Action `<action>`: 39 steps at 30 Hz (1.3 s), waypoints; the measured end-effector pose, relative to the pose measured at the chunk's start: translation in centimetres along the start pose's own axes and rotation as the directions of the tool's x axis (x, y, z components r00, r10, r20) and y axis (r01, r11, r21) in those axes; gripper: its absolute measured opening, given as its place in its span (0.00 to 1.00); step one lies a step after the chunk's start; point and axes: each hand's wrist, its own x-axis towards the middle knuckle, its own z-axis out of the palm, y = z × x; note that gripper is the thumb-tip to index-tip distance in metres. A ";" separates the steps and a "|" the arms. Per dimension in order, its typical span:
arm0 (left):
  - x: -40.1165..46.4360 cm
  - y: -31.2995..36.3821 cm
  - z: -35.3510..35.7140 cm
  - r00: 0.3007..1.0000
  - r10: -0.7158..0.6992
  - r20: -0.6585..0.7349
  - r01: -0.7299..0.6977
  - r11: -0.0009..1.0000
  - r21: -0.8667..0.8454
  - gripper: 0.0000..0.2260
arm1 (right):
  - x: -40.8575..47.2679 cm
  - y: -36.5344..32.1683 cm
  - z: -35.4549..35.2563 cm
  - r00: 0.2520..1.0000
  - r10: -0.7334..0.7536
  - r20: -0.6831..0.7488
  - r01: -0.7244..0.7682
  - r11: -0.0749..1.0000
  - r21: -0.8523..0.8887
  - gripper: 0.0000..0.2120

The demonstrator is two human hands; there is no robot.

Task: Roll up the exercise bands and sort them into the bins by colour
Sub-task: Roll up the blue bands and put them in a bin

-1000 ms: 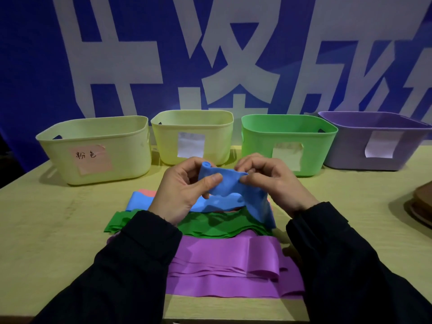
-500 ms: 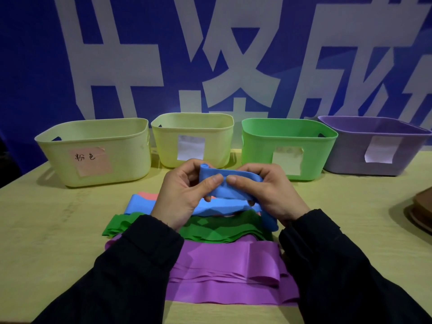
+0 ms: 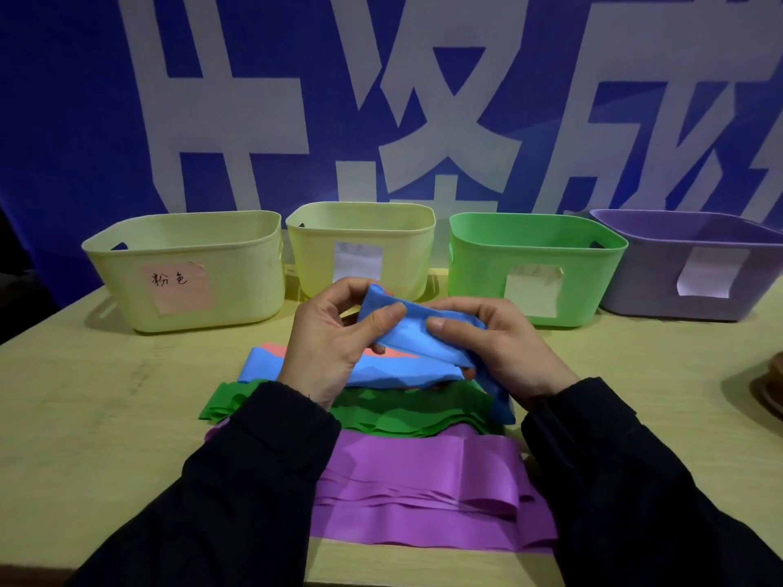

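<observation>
Yellow bench [image 3: 106, 417], centre frame: left hand [image 3: 326, 345] and right hand [image 3: 504, 345] pinching half-rolled blue band [image 3: 423, 332]. Green bands [image 3: 406, 413], purple bands [image 3: 423, 493] unrolled; bin contents unseen.

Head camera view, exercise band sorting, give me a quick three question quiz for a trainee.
1. True or false: both hands grip the blue band.
2. Which bin carries a pink handwritten label? A) the green bin B) the purple bin C) the leftmost yellow bin
3. Fill in: the folded band nearest the person on the table is ____.

Key: 1 true, the left hand and right hand pinch it. 2 C. 3 purple, the purple band.
</observation>
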 end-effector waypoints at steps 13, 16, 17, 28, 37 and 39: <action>-0.1 -0.7 0.2 0.999 -0.033 0.041 0.033 0.999 -0.002 0.06 | 0.1 0.4 -0.4 0.992 -0.028 -0.126 0.024 0.999 -0.032 0.04; 0.0 -0.9 -0.1 0.997 0.037 0.072 -0.042 0.996 0.074 0.05 | 0.1 0.6 -0.5 0.992 -0.053 -0.115 0.052 0.999 -0.015 0.02; 0.1 -1.0 -0.2 0.996 0.045 0.077 -0.052 0.995 0.085 0.06 | 0.1 0.6 -0.6 0.992 -0.059 -0.110 0.057 0.998 -0.028 0.02; -0.3 -0.9 0.3 0.988 -0.035 0.151 0.040 0.999 -0.031 0.12 | 0.2 0.9 -0.8 0.985 -0.139 -0.099 0.122 0.979 -0.161 0.03; -0.2 -0.7 0.0 0.984 0.020 0.177 -0.028 0.999 0.039 0.11 | 0.3 1.3 -0.7 0.984 -0.153 -0.091 0.121 0.950 -0.288 0.05; -0.2 -0.6 0.0 0.986 -0.011 0.168 0.011 1.000 0.002 0.11 | 0.3 1.1 -0.8 0.985 -0.144 -0.091 0.116 0.958 -0.262 0.04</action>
